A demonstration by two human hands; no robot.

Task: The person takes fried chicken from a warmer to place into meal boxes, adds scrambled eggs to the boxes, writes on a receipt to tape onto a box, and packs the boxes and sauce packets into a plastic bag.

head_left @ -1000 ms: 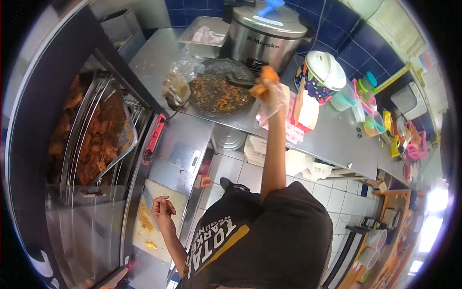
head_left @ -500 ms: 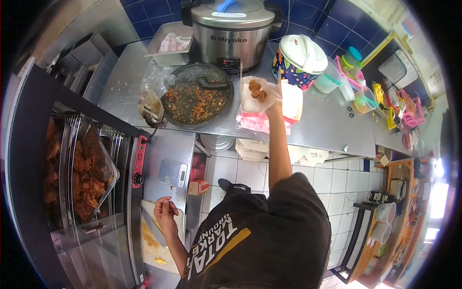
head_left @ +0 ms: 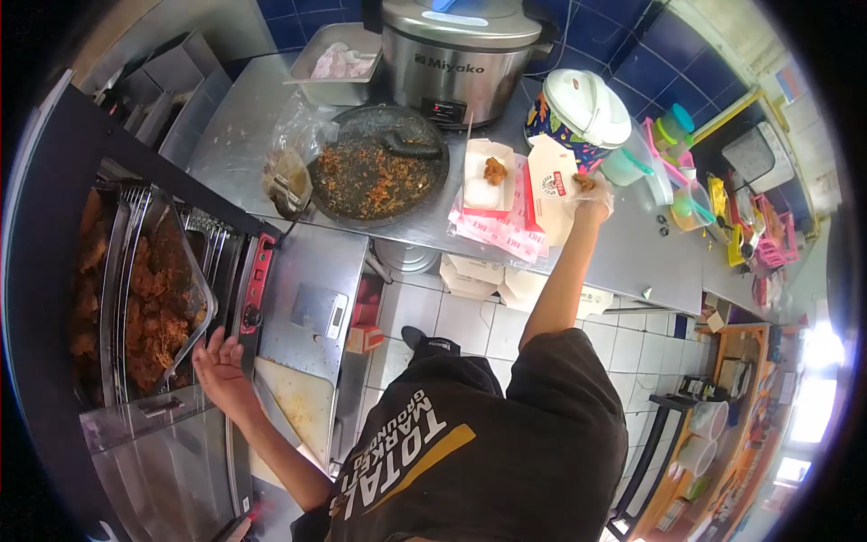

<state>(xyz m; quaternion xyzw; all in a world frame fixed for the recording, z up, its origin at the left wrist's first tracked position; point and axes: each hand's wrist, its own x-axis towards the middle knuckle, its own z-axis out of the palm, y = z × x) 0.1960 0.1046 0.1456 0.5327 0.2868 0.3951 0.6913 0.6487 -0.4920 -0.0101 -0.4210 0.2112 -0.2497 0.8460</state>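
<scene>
At the far left, a dark-framed warming cabinet (head_left: 161,452) stands open, and inside it a metal tray (head_left: 209,303) full of fried chicken (head_left: 149,294) leans at a tilt. The person's bare left hand (head_left: 222,369) is by the lower corner of that tray, its fingers loosely spread and nothing visible between them; whether they touch the tray's edge cannot be told. Just right of this hand lie a crumb-strewn cutting board (head_left: 305,406) and, farther back, a flat digital scale (head_left: 316,310). On the steel counter, a clear plastic bag (head_left: 287,181) sits against a wide dark mortar (head_left: 370,181) spread with reddish bits, with a steel rice cooker (head_left: 462,70) behind. Next comes an open paper box (head_left: 488,212) on pink-and-white paper (head_left: 506,237), with white rice (head_left: 483,193) and a small browned piece (head_left: 494,171) in it. Beside it, a second box (head_left: 562,215) bears a round printed logo. At its right edge, the right hand (head_left: 596,200), in a clear plastic glove, has its fingers closed round a chicken piece (head_left: 584,182). A patterned container (head_left: 553,133) with a white lid stands behind.
</scene>
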